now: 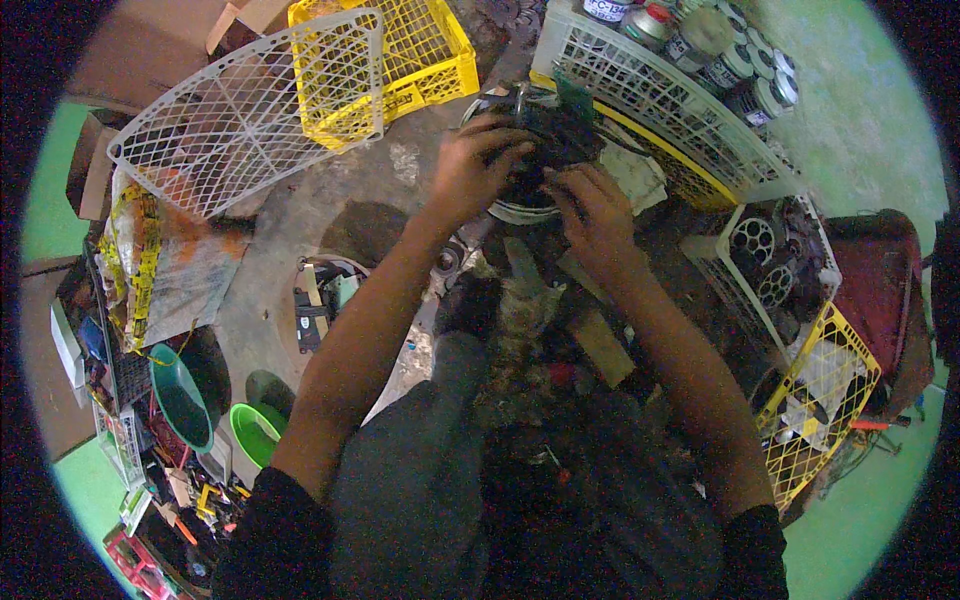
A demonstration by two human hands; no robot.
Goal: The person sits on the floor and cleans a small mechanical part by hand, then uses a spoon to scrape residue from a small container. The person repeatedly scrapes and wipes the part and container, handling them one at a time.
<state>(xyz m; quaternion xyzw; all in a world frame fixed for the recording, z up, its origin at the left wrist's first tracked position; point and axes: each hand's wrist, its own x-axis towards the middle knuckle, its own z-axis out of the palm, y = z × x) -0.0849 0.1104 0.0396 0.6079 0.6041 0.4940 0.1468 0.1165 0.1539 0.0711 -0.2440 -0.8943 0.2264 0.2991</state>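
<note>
A dark, bulky object (561, 135), too dim to identify, sits over a round container with a pale rim (525, 216). My left hand (484, 161) curls its fingers and thumb around the object's left side. From the lower right, my right hand (594, 201) pinches its near edge between thumb and fingers. The fingertips are partly lost in shadow. Just right of the container lies a pale, dirty sheet or cloth (634, 178). Below my left hand, a metal part with a round hole (448, 260) rests near my foot.
A yellow plastic crate (431, 86) and a white lattice panel (247, 120) stand at the upper left. Several cans (727, 67) sit by a white crate (675, 97). A round tray of parts (315, 307), a green basin (255, 435) and a teal basin (180, 397) lie left.
</note>
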